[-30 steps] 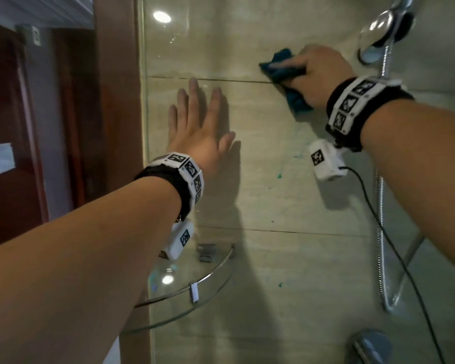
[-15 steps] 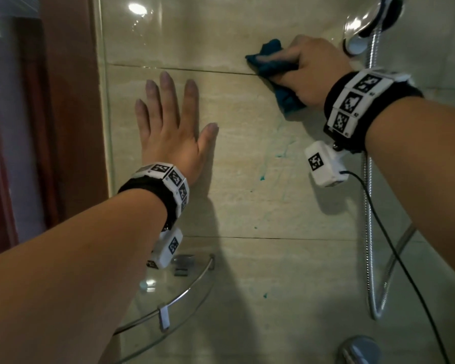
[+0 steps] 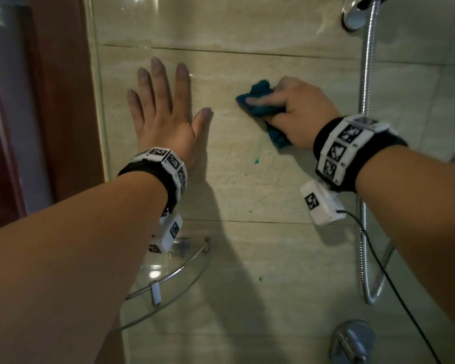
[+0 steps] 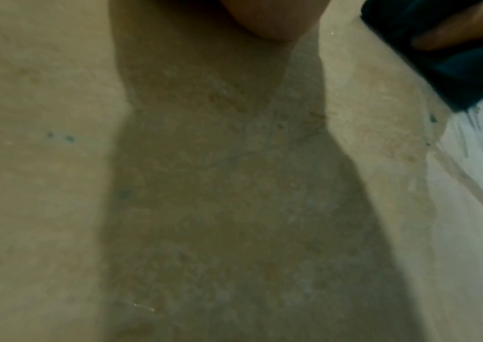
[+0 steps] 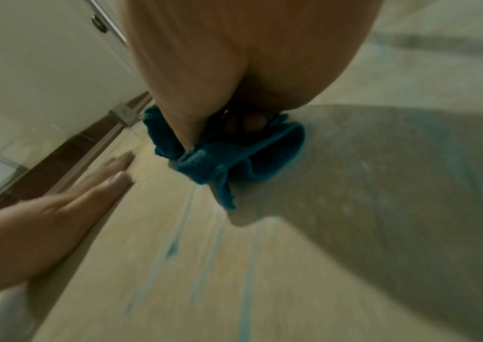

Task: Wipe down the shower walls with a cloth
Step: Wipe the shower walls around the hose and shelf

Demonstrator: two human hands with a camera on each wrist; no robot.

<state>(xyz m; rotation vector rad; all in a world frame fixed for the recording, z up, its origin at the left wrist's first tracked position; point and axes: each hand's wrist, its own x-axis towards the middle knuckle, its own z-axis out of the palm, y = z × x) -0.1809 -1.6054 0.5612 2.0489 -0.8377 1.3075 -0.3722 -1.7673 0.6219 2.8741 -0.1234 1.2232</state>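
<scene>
- right hand [image 3: 304, 111] grips the cloth [image 3: 260, 101], a bunched blue rag, fingers curled round it and pressing it flat onto the shower wall [image 3: 273, 179]
- cloth sits on the middle tile, below the upper grout line, between the two hands; in the right wrist view the cloth [image 5: 222, 159] is wadded under the fingertips [image 5: 252, 122] with a tail hanging down
- left hand [image 3: 166, 114] is flat on the same tile, fingers straight and spread, palm against the wall, holding nothing; looks like bracing only
- key relation: the dirt lies below the cloth, not beside it; small blue-green specks [image 3: 256, 161] sit just under the cloth's trailing end, more further down, and faint blue streaks [image 5: 249, 266] run downward on the wall in the right wrist view
- so judged next stroke wants to go down along those streaks, right hand is the nearer one by far and already on the job
- cloth's long axis runs diagonally, upper left to lower right, tail pointing toward the wrist
- shower hose [image 3: 365, 127] hangs just right of the right wrist, glass shelf [image 3: 184, 269] is low left near the left forearm; a downward wipe stays between them
- risk, as a guess: the wrist cable [image 3: 378, 245] could snag the hose on a long stroke
- task seems mid-way, the lower tiles remain marked
</scene>
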